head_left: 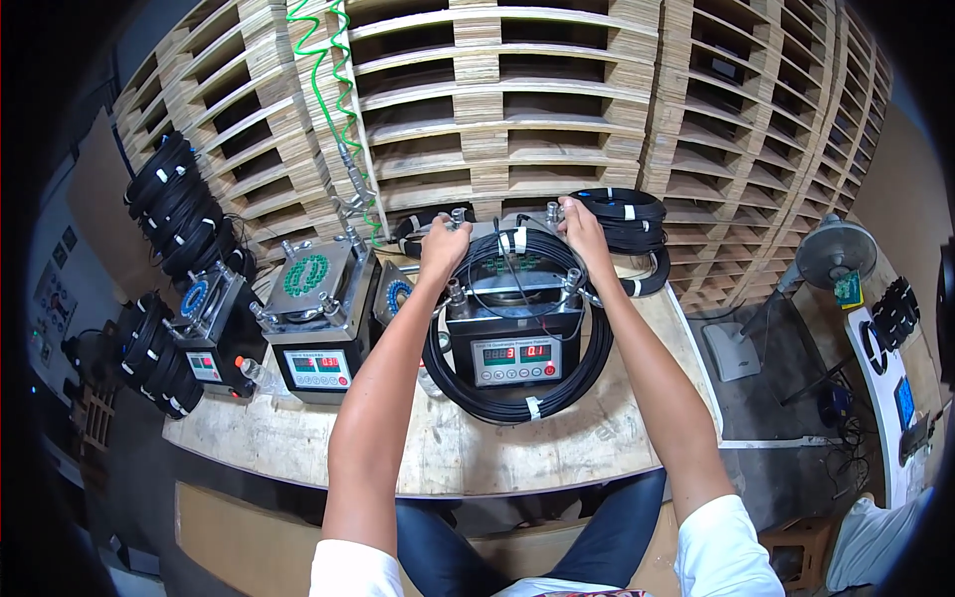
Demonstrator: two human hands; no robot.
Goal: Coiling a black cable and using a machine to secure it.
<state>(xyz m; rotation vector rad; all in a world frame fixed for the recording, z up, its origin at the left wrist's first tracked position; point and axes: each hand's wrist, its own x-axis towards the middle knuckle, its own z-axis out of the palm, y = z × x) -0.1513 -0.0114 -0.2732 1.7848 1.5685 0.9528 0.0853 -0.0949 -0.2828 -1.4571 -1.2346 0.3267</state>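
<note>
In front of me on the table stands a fiber polishing machine with a black body, a red digital display and metal corner posts. A large coil of black cable, tied with white tape, hangs around it and over its front. My left hand is closed on the far-left metal corner post. My right hand grips the far-right metal corner post. Two near metal posts stand untouched. Cable partly hides the green-dotted round plate on top.
To the left are a second machine with a green-ringed plate, a smaller machine and a plastic bottle. Stacked cable coils stand far left, more coils behind right. Wooden pallets rise behind; a fan is right.
</note>
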